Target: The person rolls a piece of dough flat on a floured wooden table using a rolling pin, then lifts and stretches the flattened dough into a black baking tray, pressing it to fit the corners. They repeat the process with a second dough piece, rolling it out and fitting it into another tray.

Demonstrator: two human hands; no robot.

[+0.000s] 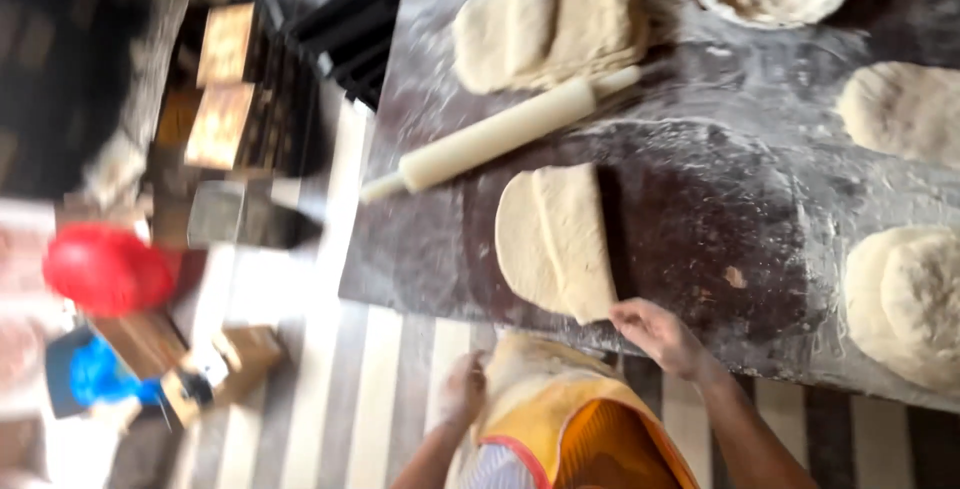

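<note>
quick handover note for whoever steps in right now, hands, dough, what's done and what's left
Right hand: open, empty, fingertips at the near corner of the folded dough.
Left hand: low by the apron, off the table; too blurred to tell its grip.
Rolling pin: lying free on the floured table, just beyond that dough.
Done: this piece is rolled flat and folded over; another folded piece lies past the pin.
Left: thick rounds on the right look unrolled.

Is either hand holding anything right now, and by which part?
Nothing is held. The right hand hovers open by the near end of the folded dough; the left hand rests against the apron.
</note>
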